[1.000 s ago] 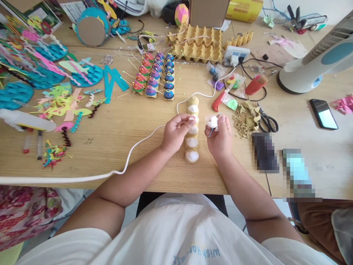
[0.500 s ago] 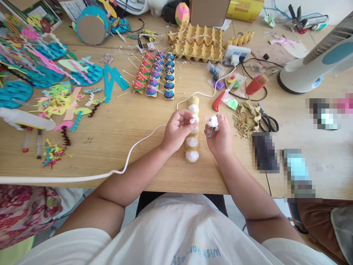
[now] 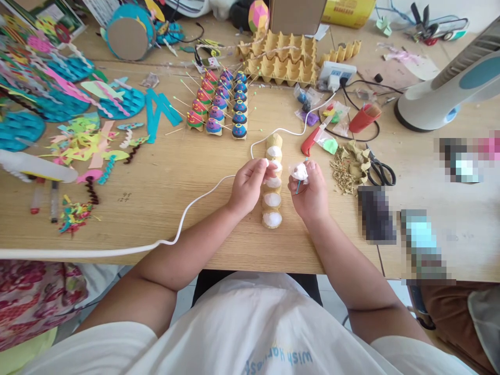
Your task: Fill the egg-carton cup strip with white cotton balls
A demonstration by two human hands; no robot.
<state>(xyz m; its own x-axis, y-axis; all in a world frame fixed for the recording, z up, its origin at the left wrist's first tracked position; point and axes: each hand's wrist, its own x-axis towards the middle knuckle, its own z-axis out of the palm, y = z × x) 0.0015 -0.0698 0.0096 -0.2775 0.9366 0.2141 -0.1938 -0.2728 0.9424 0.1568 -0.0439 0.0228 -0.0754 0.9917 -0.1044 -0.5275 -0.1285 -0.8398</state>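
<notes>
My left hand (image 3: 250,182) is closed, pinching a small bit of white modelling clay (image 3: 267,162) between thumb and fingers. My right hand (image 3: 310,190) is closed around a larger lump of white clay (image 3: 300,172) in clear plastic, with a thin blue stick (image 3: 298,186) poking out below. Between the hands lies an egg-carton strip (image 3: 274,140) running away from me. Several of its bumps bear white patches (image 3: 272,199). The left fingers partly cover the strip's middle bumps.
Painted egg-carton rows (image 3: 214,125) with pins stand beyond my left hand. A white cable (image 3: 183,219) crosses the table. To the right lie a red-handled cutter (image 3: 310,140), torn carton scraps (image 3: 351,161) and black scissors (image 3: 380,169). Paper scraps (image 3: 86,143) spread at left.
My left hand has turned, its thumb now uppermost, and has drawn back slightly to the left. The right hand stays almost still with its clay.
</notes>
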